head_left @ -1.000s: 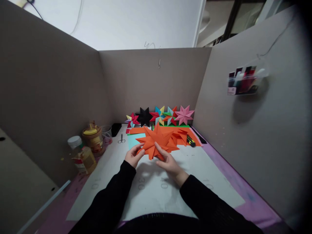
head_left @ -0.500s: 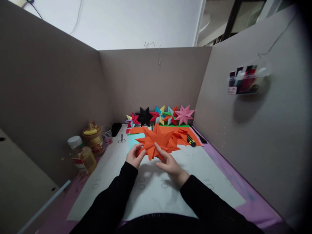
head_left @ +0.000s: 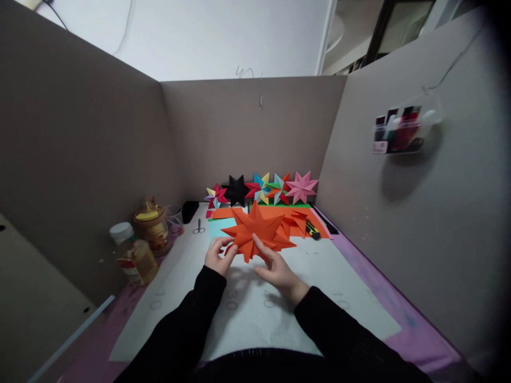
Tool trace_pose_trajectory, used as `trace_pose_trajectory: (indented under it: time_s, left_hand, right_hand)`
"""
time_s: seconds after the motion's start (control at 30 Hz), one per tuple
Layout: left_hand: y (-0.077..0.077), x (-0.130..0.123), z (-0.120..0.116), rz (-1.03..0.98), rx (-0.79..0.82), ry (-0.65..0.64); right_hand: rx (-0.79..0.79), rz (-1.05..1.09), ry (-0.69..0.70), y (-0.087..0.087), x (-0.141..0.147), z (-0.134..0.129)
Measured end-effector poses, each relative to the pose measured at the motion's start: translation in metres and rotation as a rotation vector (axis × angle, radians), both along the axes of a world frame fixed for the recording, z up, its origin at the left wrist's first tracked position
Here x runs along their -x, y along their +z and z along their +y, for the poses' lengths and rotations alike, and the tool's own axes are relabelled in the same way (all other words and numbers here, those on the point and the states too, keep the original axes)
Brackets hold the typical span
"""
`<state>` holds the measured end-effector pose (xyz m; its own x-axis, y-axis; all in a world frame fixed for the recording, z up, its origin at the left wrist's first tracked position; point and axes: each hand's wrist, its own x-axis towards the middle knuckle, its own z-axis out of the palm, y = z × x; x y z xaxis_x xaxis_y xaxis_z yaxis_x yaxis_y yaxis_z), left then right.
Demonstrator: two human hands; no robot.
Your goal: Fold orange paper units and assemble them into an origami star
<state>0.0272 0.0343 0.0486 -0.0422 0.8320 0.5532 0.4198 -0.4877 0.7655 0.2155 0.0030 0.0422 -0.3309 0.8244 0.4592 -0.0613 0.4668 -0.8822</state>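
An orange folded paper star (head_left: 255,229) with several points is held up above the white sheet, tilted toward me. My left hand (head_left: 220,255) pinches its lower left point between thumb and fingers. Below its centre, my right hand (head_left: 279,271) grips the lower edge, the index finger lying on the star's front and the other fingers partly hidden behind it. Orange folded paper pieces (head_left: 300,223) lie just behind the star on the right. Beside them rests a yellow and black utility knife (head_left: 313,231).
Finished paper stars (head_left: 302,188) lean along the back wall. Small scissors (head_left: 198,227), a black phone-like object (head_left: 190,211), a glue bottle (head_left: 136,255) and a brown jar (head_left: 154,229) stand or lie at left. A clear box (head_left: 401,130) hangs on the right panel.
Almost nothing differs. The star and my left hand have shifted very slightly, and both hands keep the same hold.
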Motion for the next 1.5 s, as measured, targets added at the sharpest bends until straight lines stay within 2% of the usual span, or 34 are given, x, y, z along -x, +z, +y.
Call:
trace_pose_trajectory:
  time_s: [0.13, 0.27, 0.8, 0.97, 1.1, 1.17, 1.27, 1.5]
  left_hand:
    - [0.003, -0.002, -0.005, 0.111, -0.121, 0.074]
    - [0.005, -0.005, -0.009, 0.136, -0.139, 0.096]
    - [0.004, -0.009, -0.01, -0.012, -0.137, 0.077]
    - [-0.003, -0.005, -0.001, -0.304, 0.036, 0.068]
    - [-0.006, 0.001, 0.007, -0.498, 0.225, -0.028]
    - [-0.007, 0.001, 0.007, -0.502, 0.269, -0.075]
    - [-0.007, -0.003, 0.005, -0.483, 0.25, -0.105]
    - [0.001, -0.007, -0.005, -0.407, 0.216, -0.1]
  right_hand:
    - [-0.08, -0.089, -0.035, -0.002, -0.001, 0.0]
    - [-0.135, -0.177, -0.039, -0.001, -0.001, -0.001]
    - [-0.185, -0.263, -0.074, -0.001, 0.0, -0.004]
    - [-0.086, -0.103, -0.096, -0.004, 0.0, 0.001]
    - [0.035, 0.119, -0.085, -0.005, -0.002, 0.007]
    - [0.071, 0.196, -0.057, -0.006, -0.002, 0.009]
    - [0.101, 0.248, -0.014, -0.008, -0.003, 0.011]
    - [0.088, 0.195, 0.001, -0.005, -0.002, 0.007]
